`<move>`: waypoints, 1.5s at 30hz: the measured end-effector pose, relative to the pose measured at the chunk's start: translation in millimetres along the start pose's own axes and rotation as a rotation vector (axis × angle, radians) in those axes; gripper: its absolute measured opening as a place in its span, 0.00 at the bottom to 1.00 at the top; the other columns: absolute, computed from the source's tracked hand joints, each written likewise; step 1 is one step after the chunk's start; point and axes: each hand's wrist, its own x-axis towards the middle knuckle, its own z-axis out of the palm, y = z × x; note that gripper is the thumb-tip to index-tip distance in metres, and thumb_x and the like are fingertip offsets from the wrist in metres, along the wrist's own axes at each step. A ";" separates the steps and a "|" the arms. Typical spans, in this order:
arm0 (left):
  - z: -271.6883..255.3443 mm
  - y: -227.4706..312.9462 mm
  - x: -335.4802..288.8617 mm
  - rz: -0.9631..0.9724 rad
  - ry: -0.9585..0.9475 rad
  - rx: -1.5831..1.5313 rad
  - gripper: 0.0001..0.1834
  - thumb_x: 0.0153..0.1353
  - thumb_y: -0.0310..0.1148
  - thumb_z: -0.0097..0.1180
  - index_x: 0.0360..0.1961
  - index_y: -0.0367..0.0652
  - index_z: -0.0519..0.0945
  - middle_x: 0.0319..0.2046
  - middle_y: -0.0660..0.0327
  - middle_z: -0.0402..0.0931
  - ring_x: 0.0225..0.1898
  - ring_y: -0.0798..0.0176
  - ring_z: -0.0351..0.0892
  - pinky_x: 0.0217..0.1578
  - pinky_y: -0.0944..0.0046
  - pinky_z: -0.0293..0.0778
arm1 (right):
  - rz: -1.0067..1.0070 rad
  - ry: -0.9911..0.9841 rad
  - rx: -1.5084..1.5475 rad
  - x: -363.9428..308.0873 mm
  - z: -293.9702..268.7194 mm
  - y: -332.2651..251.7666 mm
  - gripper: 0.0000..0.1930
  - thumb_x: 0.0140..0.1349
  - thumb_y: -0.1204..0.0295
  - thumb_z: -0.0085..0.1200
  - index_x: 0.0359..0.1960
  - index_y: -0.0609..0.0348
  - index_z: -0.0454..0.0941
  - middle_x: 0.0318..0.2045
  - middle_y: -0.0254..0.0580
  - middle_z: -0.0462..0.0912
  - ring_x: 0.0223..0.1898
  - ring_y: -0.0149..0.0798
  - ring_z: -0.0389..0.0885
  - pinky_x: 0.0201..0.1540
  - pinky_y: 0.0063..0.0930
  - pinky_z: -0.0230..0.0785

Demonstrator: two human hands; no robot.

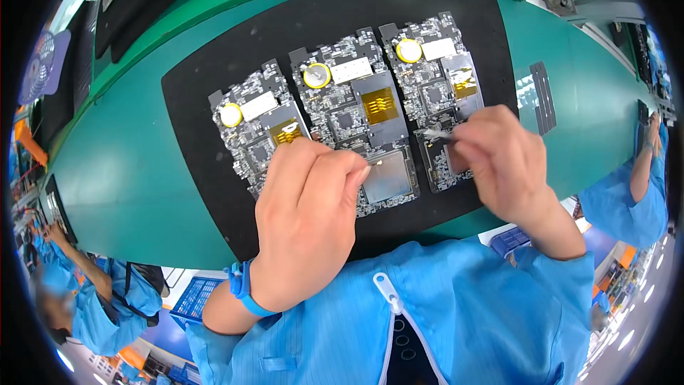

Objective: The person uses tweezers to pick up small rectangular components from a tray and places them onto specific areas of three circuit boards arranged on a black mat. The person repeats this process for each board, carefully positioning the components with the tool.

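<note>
Three circuit boards lie side by side on a black mat (pixel 191 103): a left board (pixel 258 151), a middle board (pixel 345 121) and a right board (pixel 434 94). Each carries a round, yellow-rimmed part and a white rectangle. My left hand (pixel 306 203) covers the lower left board, its thumb and forefinger pinched at the edge of the silver plate (pixel 388 180) on the middle board. What that pinch holds, if anything, is hidden. Over the lower right board, my right hand (pixel 507 160) pinches a thin, shiny, pale strip (pixel 436 134).
The mat rests on a green table (pixel 107 196) with a raised green rail (pixel 214 6) behind. A dark slotted plate (pixel 544 98) lies right of the mat. Blue baskets (pixel 196 299) stand near the front edge. Co-workers in blue sit left (pixel 117 306) and right (pixel 620 203).
</note>
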 end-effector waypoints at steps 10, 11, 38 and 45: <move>11.7 2.8 13.8 -0.003 -0.011 0.038 0.10 0.46 0.18 0.66 0.30 0.38 0.79 0.27 0.57 0.72 0.29 0.53 0.73 0.28 0.58 0.70 | -0.243 -0.043 -0.301 0.9 1.9 4.7 0.13 0.49 0.69 0.59 0.38 0.56 0.77 0.33 0.38 0.77 0.23 0.29 0.72 0.20 0.19 0.62; 11.6 3.1 14.3 0.012 -0.020 0.061 0.10 0.46 0.18 0.66 0.30 0.38 0.79 0.27 0.57 0.72 0.29 0.53 0.73 0.28 0.58 0.70 | -0.249 -0.052 -0.311 2.1 -0.4 6.0 0.13 0.49 0.69 0.59 0.37 0.56 0.78 0.33 0.38 0.77 0.23 0.29 0.72 0.20 0.19 0.61; 8.2 9.6 19.4 -0.040 -0.094 0.126 0.06 0.52 0.18 0.65 0.28 0.37 0.79 0.25 0.59 0.72 0.25 0.62 0.73 0.25 0.65 0.68 | -0.366 0.029 -0.368 -0.4 11.8 10.9 0.10 0.47 0.69 0.58 0.33 0.53 0.81 0.30 0.34 0.77 0.24 0.26 0.69 0.21 0.19 0.54; 10.9 13.5 19.2 -0.070 -0.077 0.126 0.06 0.51 0.18 0.64 0.28 0.37 0.80 0.25 0.59 0.72 0.24 0.62 0.73 0.25 0.64 0.69 | -0.382 0.016 -0.370 -1.3 10.3 11.3 0.11 0.47 0.69 0.58 0.34 0.54 0.82 0.30 0.34 0.77 0.23 0.26 0.69 0.21 0.19 0.54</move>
